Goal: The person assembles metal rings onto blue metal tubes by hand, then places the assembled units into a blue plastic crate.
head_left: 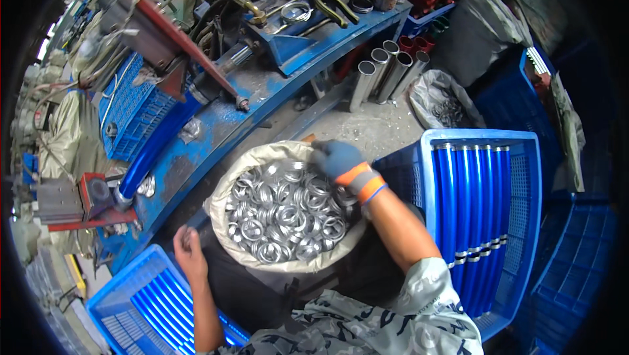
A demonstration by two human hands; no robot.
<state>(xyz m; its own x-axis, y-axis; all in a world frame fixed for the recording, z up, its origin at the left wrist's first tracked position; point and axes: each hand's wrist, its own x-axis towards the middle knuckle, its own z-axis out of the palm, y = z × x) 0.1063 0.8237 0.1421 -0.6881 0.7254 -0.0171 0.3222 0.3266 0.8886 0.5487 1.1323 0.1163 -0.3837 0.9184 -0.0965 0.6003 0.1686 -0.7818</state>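
In front of me stands a cream fabric sack point(313, 264), its rim rolled back, filled with many silvery metal rings point(291, 216). Over the sack's far right rim is my right hand point(339, 160), in a dark blue glove with an orange cuff. Motion smears its fingers, so I cannot see whether it holds anything. My left hand point(190, 251), bare, is raised left of the sack with curled fingers; something small and greyish may be between them, too unclear to name. A blue tube point(154, 149) lies clamped in a machine on the blue bench.
A blue crate point(427, 178) of blue tubes with metal ends stands to the right, another crate point(108, 302) of tubes at lower left. Beyond the sack runs the worn blue bench point(226, 119), with pliers point(331, 6) on it. Several metal tubes point(383, 73) stand upright near a white bag point(436, 86).
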